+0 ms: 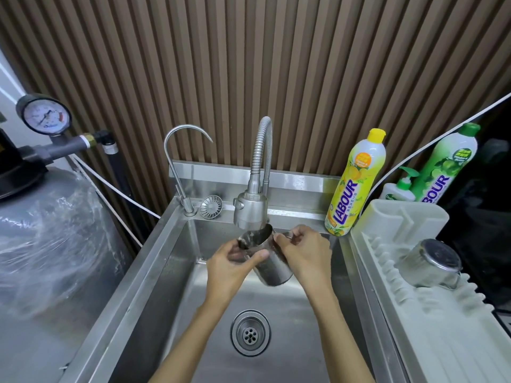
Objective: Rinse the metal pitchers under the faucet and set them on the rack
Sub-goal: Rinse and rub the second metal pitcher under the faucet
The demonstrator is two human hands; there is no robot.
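Observation:
I hold a metal pitcher tilted over the steel sink, its mouth just under the head of the flexible faucet. My left hand wraps around the pitcher's rim and body, thumb across its front. My right hand pinches the handle at the pitcher's right side. A second metal pitcher lies upside down on the white dish rack to the right of the sink. Running water is too faint to tell.
A thin curved tap and a loose strainer stand on the sink's back ledge. Yellow and green detergent bottles and a pump bottle stand behind the rack. A grey tank with a gauge is at left. The drain lies below my arms.

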